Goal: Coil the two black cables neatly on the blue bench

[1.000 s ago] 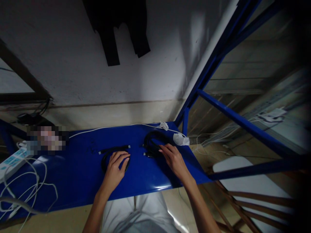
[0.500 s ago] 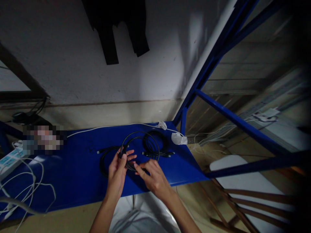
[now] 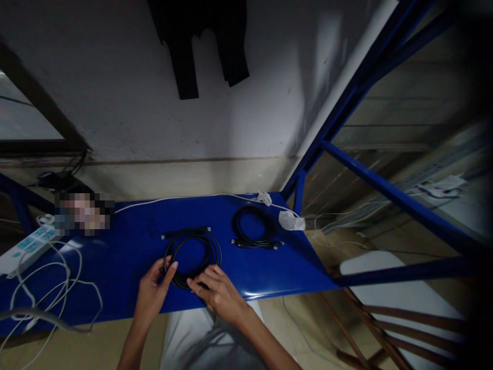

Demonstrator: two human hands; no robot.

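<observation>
A black cable coil (image 3: 208,250) is between my hands, low over the blue table (image 3: 127,267), overlapping another black cable whose two plug ends (image 3: 165,236) show at its far side. My left hand (image 3: 153,281) closes on the coil's left side with thumb and fingers. My right hand (image 3: 216,289) grips its near right edge, fingers bent. Where one cable ends and the other begins is hard to make out. To the right lies another round bundle of black cable (image 3: 235,226), its several plugs pointing sideways along its near side.
At the left are a white power strip (image 3: 33,245) and tangled white cords (image 3: 57,288). A white cable (image 3: 177,198) runs along the back edge to white wrapped lumps (image 3: 291,221). Blue frame bars (image 3: 370,190) and a wooden chair (image 3: 412,313) stand at the right.
Both hands have come down and to the left with the coil, onto the cable lying there. My left hand's spread fingers have closed in. The view has shifted slightly.
</observation>
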